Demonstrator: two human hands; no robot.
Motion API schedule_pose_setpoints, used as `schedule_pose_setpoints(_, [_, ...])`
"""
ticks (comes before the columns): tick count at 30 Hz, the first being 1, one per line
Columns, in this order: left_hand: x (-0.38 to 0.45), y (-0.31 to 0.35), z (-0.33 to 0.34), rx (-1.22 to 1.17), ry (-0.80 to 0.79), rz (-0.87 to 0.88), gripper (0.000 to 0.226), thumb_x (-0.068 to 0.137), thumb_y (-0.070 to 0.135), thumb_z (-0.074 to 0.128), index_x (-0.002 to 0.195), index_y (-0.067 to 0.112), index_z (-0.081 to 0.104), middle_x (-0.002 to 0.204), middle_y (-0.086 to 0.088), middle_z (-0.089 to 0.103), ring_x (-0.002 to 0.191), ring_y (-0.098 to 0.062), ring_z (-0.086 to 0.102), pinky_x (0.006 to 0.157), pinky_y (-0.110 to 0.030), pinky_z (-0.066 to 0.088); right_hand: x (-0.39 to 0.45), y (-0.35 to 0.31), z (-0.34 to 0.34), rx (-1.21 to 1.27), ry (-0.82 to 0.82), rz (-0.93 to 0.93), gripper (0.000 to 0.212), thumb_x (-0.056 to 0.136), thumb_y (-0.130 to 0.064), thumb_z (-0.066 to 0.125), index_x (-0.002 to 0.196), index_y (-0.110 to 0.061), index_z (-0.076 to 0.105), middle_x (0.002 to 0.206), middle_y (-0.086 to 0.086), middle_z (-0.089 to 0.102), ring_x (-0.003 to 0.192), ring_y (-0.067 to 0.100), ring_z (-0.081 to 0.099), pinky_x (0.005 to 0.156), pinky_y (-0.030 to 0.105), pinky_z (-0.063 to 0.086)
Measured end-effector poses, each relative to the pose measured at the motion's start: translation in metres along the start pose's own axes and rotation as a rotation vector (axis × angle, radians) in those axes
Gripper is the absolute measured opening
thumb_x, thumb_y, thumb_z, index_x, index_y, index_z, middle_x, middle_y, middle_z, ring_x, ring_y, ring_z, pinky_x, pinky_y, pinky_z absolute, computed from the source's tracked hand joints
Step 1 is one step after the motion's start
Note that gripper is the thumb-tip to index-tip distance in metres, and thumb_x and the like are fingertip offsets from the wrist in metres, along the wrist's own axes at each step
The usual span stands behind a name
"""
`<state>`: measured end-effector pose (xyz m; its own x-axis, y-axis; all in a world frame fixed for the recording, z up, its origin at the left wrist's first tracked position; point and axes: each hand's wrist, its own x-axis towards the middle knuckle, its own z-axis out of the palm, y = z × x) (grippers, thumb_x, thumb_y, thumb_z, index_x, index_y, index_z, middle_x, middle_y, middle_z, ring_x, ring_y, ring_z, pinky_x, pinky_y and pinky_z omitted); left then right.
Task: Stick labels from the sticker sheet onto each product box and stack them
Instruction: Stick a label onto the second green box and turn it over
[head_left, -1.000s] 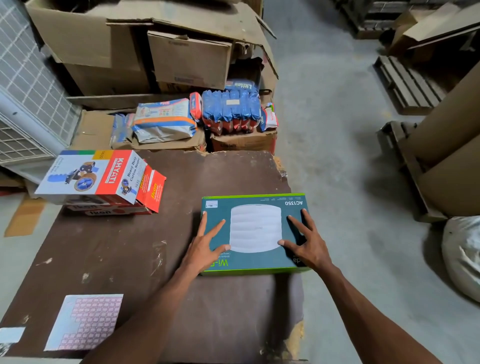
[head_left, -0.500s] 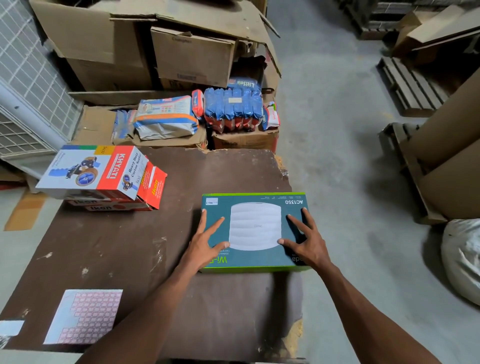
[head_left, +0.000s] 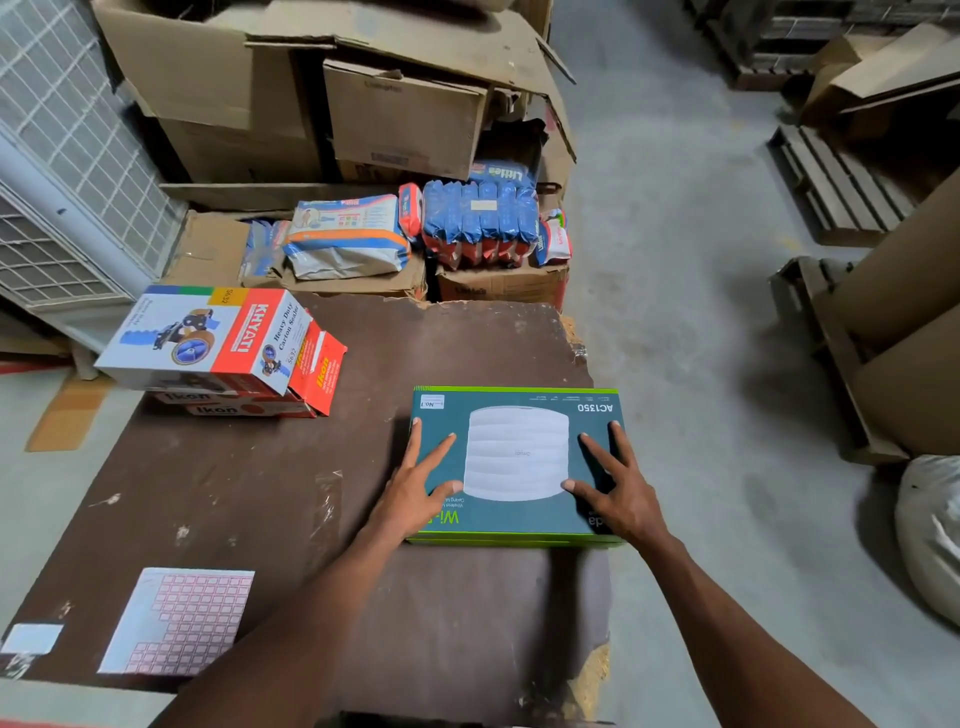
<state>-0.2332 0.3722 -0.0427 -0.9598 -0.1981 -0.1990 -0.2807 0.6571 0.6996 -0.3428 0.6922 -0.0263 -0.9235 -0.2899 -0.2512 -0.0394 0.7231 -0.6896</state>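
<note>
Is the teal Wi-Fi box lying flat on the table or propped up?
Flat. The teal Wi-Fi box lies face up on the brown table, with the left hand and right hand spread on it.

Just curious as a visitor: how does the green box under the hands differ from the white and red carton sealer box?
The green box lies flat on the brown board, with the left hand and right hand resting open on it. The carton sealer box sits untouched atop red boxes, at an angle. The green one looks wider. Both are printed retail cartons.
</note>
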Motion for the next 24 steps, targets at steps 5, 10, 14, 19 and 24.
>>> schedule_pose_setpoints(5, [-0.003, 0.009, 0.002, 0.079, -0.002, -0.082, 0.073, 0.095, 0.043, 0.066, 0.155, 0.05, 0.026, 0.168, 0.009, -0.016, 0.148, -0.03, 0.033, 0.118, -0.048, 0.033, -0.001, -0.002, 0.01, -0.268, 0.003, 0.015, 0.073, 0.09, -0.069, 0.058, 0.155, -0.049, 0.031, 0.171, -0.011, 0.002, 0.14, 0.038, 0.043, 0.111, 0.052, 0.04])
schedule_pose_setpoints(10, [-0.02, 0.02, -0.001, -0.014, 0.135, -0.145, 0.07, 0.093, 0.039, 0.07, 0.154, 0.043, 0.036, 0.17, 0.004, -0.001, 0.148, -0.027, 0.032, 0.115, -0.04, 0.037, -0.021, -0.027, 0.031, -0.245, 0.189, 0.039, 0.068, 0.09, -0.036, 0.073, 0.152, -0.033, 0.045, 0.167, 0.01, 0.025, 0.149, 0.047, 0.023, 0.118, 0.059, 0.025])
schedule_pose_setpoints(14, [-0.054, 0.033, -0.025, -0.182, 0.275, -0.096, 0.062, 0.094, 0.028, 0.07, 0.151, 0.036, 0.045, 0.166, -0.004, 0.021, 0.128, -0.012, 0.047, 0.102, -0.014, 0.031, -0.046, -0.066, 0.06, 0.064, 0.32, 0.006, 0.06, 0.088, -0.019, 0.075, 0.145, -0.026, 0.056, 0.16, 0.013, 0.037, 0.145, 0.04, 0.033, 0.12, 0.051, 0.029])
schedule_pose_setpoints(19, [-0.104, 0.003, -0.052, -0.274, 0.438, -0.127, 0.059, 0.092, 0.035, 0.069, 0.146, 0.045, 0.048, 0.157, 0.004, 0.037, 0.142, -0.007, 0.04, 0.111, -0.042, 0.044, -0.081, -0.136, 0.113, 0.301, 0.267, -0.055, 0.05, 0.09, -0.014, 0.074, 0.138, -0.024, 0.062, 0.15, 0.01, 0.048, 0.138, 0.025, 0.045, 0.114, 0.033, 0.032])
schedule_pose_setpoints(24, [-0.138, -0.055, -0.09, -0.297, 0.456, -0.148, 0.058, 0.089, 0.037, 0.068, 0.141, 0.056, 0.047, 0.144, 0.019, 0.041, 0.138, -0.005, 0.045, 0.11, -0.046, 0.046, -0.087, -0.201, 0.181, 0.28, 0.041, -0.163, 0.052, 0.089, -0.019, 0.074, 0.14, -0.022, 0.062, 0.148, 0.009, 0.049, 0.138, 0.021, 0.045, 0.117, 0.027, 0.029])
